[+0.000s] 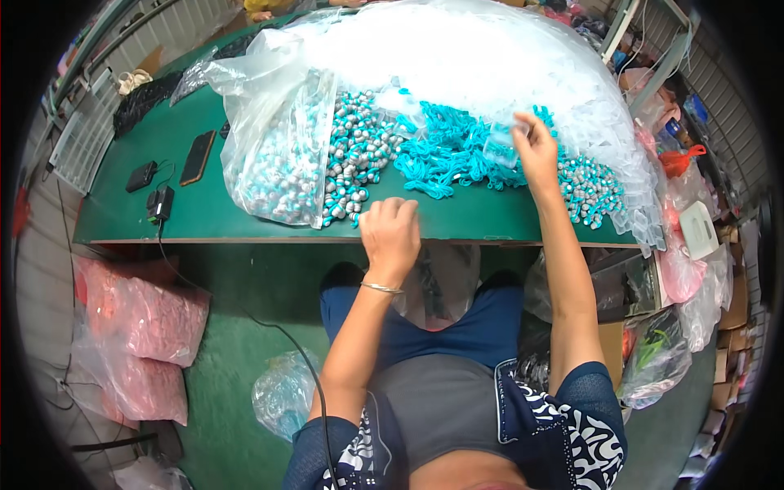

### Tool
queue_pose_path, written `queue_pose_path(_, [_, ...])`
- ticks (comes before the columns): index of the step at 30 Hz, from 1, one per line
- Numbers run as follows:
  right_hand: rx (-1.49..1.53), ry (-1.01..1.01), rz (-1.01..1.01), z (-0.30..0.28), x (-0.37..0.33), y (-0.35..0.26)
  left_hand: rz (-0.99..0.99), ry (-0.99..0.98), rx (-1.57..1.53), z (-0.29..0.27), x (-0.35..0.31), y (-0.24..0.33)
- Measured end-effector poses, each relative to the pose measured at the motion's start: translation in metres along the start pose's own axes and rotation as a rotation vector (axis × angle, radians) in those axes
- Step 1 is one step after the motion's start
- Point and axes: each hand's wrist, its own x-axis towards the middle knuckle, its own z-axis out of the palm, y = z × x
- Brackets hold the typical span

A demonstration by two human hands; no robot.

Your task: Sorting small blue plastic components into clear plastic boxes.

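My left hand [390, 234] is at the front edge of the green table, fingers curled in; whatever they may hold is hidden. It is nearest to a heap of small silver-and-turquoise round pieces [357, 139], which spills from a clear plastic bag [265, 90]. Over the right side of a pile of turquoise cord loops [445, 155], my right hand [536, 151] pinches a small clear plastic box [501, 147], partly blurred. Right of that hand lies a second heap of small silver-and-turquoise pieces [590, 186].
A large mound of clear plastic boxes [457, 49] covers the back and right of the table [122, 216]. A phone [198, 158] and small black devices [159, 204] with cables lie at left. Bags of pink material [155, 318] stand on the floor. A black cable [286, 335] hangs by my left arm.
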Motion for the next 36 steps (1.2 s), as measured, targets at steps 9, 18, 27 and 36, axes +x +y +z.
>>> queue_pose_path(9, [-0.187,-0.277,0.273,0.011,-0.096,-0.019,-0.166,-0.019,0.264,-0.053,-0.013,-0.036])
queue_pose_path(18, [-0.334,-0.144,0.020,0.005,-0.111,-0.024,-0.196,-0.009,-0.184,-0.025,-0.020,-0.031])
queue_pose_path(27, [-0.497,0.106,-0.023,-0.044,-0.119,-0.013,-0.080,-0.164,-0.126,-0.020,-0.009,-0.008])
queue_pose_path(36, [-1.205,0.173,-0.256,-0.076,-0.098,0.015,-0.082,-0.219,-0.109,-0.019,0.003,-0.008])
